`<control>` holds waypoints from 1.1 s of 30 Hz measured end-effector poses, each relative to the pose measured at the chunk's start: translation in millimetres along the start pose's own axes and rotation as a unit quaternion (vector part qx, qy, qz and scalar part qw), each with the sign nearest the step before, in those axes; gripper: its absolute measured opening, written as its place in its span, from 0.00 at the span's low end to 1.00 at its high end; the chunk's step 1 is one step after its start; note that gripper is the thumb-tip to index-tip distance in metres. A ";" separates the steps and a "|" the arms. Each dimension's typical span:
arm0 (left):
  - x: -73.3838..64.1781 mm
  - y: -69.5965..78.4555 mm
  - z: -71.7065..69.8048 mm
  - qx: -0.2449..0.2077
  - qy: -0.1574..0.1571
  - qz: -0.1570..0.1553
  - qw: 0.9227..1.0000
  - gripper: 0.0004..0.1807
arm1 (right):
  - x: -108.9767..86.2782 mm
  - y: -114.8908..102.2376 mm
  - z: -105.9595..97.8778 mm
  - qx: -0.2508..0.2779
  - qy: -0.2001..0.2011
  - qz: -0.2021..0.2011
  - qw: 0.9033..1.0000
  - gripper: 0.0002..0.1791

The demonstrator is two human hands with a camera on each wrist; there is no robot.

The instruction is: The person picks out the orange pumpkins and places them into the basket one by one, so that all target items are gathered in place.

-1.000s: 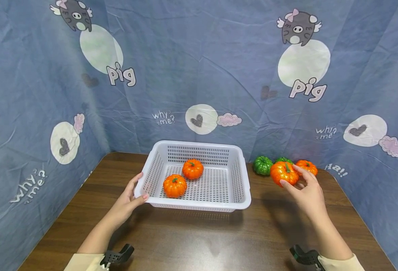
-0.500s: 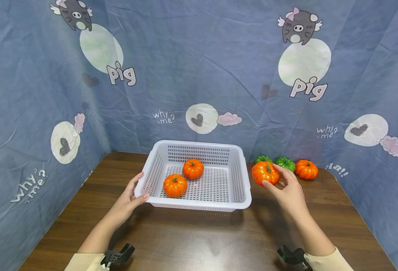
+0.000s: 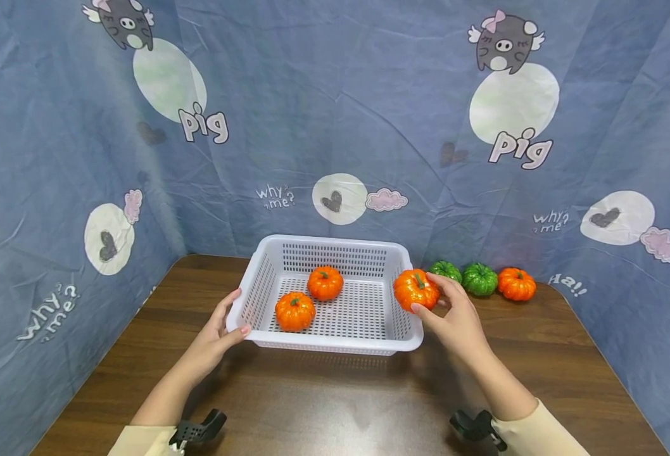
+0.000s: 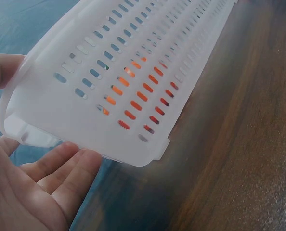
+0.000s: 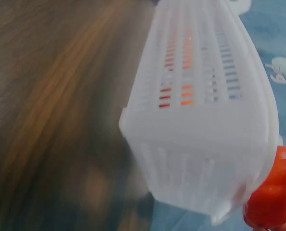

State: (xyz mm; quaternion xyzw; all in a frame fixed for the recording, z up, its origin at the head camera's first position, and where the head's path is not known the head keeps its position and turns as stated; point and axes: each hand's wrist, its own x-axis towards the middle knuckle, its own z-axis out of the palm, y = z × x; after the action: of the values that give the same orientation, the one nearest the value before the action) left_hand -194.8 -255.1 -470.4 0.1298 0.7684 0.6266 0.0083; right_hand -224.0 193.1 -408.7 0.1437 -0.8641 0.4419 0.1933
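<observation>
While left hand grips basket, right hand holds orange pumpkin at fingertips.

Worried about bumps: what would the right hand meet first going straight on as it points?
Likely the white basket, at its right rim; the orange pumpkin in the right hand overlaps it in the head view, but height is unclear.

Right-wrist view apparently crops the held pumpkin.
</observation>
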 end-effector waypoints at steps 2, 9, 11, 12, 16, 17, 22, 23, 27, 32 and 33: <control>0.1 0.1 -0.2 -0.001 0.000 0.001 1.000 0.44 | 1.9 -4.0 4.0 0.002 -0.009 -0.010 1.000 0.36; -0.3 0.6 -0.6 -0.003 -0.003 0.004 1.000 0.44 | 6.3 -15.4 18.2 0.015 -0.041 -0.025 0.999 0.36; -0.6 0.6 -0.5 -0.001 -0.001 0.003 1.000 0.44 | 7.5 -18.7 22.3 0.015 -0.052 -0.026 0.998 0.36; -0.7 0.6 -0.5 -0.001 0.000 0.002 1.000 0.44 | 8.2 -20.3 24.4 0.013 -0.058 -0.026 0.998 0.36; -0.7 0.2 -0.5 0.002 0.002 0.002 1.000 0.44 | 10.4 -26.0 32.0 0.002 -0.078 -0.025 0.997 0.35; -0.6 0.0 -0.6 0.002 0.002 0.002 1.000 0.44 | 11.0 -27.2 33.8 0.000 -0.082 -0.026 0.996 0.35; 0.3 -0.2 -0.3 -0.002 0.001 0.001 1.000 0.44 | 13.8 -32.0 41.7 -0.012 -0.101 -0.022 0.995 0.35; 0.3 -0.1 -0.3 -0.002 0.001 0.001 1.000 0.44 | 14.5 -32.5 43.4 -0.015 -0.104 -0.023 0.994 0.35; 0.1 1.2 -0.3 -0.003 0.000 0.001 1.000 0.44 | 17.7 -33.9 50.2 -0.026 -0.114 -0.028 0.993 0.35; 0.0 1.5 -0.2 -0.004 0.001 -0.002 1.000 0.44 | 23.6 -34.7 59.9 -0.022 -0.136 -0.028 0.990 0.34; -0.2 1.7 -0.1 -0.005 0.000 -0.001 1.000 0.44 | 24.8 -35.3 61.8 -0.019 -0.143 -0.026 0.989 0.34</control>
State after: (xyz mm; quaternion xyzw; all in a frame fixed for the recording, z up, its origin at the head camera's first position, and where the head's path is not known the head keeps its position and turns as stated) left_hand -194.3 -254.9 -468.8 0.1290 0.7653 0.6305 0.0095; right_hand -243.9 120.6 -405.3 0.2242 -0.8869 0.3955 0.0823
